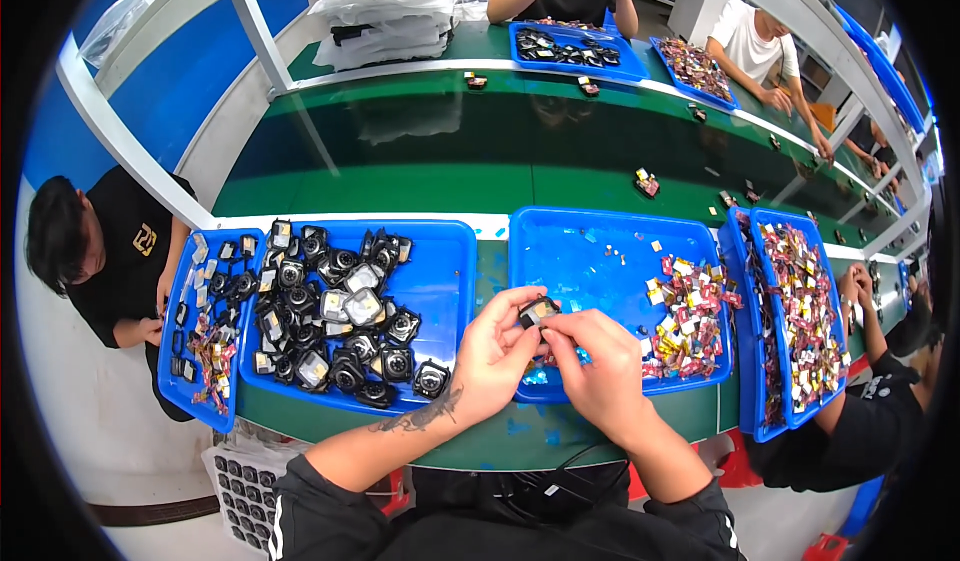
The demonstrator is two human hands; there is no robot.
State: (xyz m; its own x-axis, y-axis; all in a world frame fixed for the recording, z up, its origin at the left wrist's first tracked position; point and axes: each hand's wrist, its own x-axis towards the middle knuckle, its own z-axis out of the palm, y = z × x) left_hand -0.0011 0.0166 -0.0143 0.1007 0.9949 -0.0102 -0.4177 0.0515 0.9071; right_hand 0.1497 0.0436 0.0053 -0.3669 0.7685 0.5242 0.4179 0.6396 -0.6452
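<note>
While both hands are meeting over the gap between two blue trays, the head view is showing the left hand (492,349) curling closed around a small black part (538,311), gripping it from the left with thumb and fingers. The right hand (600,371) is pinching closed at the part's right side; what its fingertips are gripping cannot be told. The part is sitting above the near edge of the right tray (590,251), which is carrying a heap of small red and yellow pieces (690,321) along its right side. The left tray (440,271) is holding many similar black parts (340,321). Judged from this pose, the work is going best if the left hand is keeping the part steady and level while the right fingertips are working with light, precise pressure.
</note>
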